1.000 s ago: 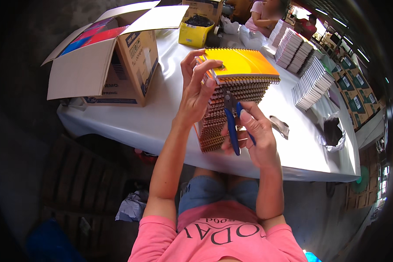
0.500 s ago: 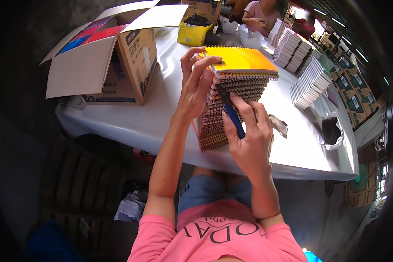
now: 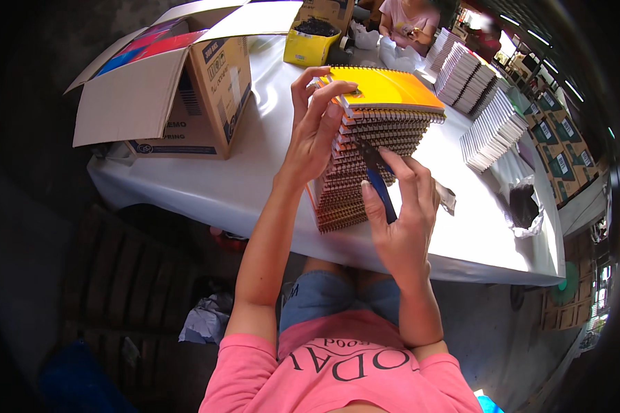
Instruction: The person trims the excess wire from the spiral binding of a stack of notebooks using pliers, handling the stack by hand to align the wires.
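Note:
A tall stack of spiral notebooks (image 3: pixel 365 155) stands at the table's near edge, its wire bindings turned toward me. The top spiral notebook (image 3: pixel 386 88) has a yellow-orange cover. At its left corner my left hand (image 3: pixel 317 127) grips it, fingertips over the cover and thumb against the side. In my right hand (image 3: pixel 406 220) is a pair of pliers (image 3: pixel 380 191) with blue handles and a dark head. The handles are spread somewhat between thumb and fingers. The pliers' head lies against the wire coils below the top notebook; whether its jaws pinch a wire cannot be made out.
A large open carton (image 3: pixel 213 96) with colourful contents stands on the left. Behind are a yellow box (image 3: pixel 310 47) of dark pieces and a seated person (image 3: pixel 410 24). White-edged notebook stacks (image 3: pixel 492 131) and a plastic bag (image 3: pixel 525 206) are on the right.
The pliers have shifted slightly right and down along the coils, and their handles are farther apart. My left hand keeps its hold on the notebook corner.

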The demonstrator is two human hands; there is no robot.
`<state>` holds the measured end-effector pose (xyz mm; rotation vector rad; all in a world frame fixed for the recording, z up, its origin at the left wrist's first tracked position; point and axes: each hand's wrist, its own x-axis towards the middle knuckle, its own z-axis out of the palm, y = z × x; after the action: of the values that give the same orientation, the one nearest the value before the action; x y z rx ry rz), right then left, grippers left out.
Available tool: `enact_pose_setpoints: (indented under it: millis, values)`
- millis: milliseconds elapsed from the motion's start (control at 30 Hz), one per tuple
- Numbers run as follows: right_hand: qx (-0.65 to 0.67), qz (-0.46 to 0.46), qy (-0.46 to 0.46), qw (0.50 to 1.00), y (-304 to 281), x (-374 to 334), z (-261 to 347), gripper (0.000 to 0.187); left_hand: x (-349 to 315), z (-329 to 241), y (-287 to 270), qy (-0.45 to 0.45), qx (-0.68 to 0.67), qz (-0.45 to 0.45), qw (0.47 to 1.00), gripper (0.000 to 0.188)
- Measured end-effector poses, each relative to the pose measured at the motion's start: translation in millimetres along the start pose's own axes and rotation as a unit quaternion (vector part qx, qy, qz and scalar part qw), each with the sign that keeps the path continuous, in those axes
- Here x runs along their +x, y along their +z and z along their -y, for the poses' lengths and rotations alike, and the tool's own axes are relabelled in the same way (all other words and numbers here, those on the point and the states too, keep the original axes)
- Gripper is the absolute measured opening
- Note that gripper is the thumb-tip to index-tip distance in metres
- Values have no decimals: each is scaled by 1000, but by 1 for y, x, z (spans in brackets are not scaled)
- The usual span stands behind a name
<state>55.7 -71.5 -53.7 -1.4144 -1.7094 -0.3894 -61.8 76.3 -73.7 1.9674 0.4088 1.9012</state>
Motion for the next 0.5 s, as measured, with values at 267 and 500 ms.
enact_pose_setpoints:
  millis: [267,500]
  values:
    - [204,65,61,975,3,4,4,27,-2,-3,2,-19,3,11,1000,42]
    - [509,205,271,791,-8,0,-2,38,-2,-4,1,-5,13,17,1000,42]
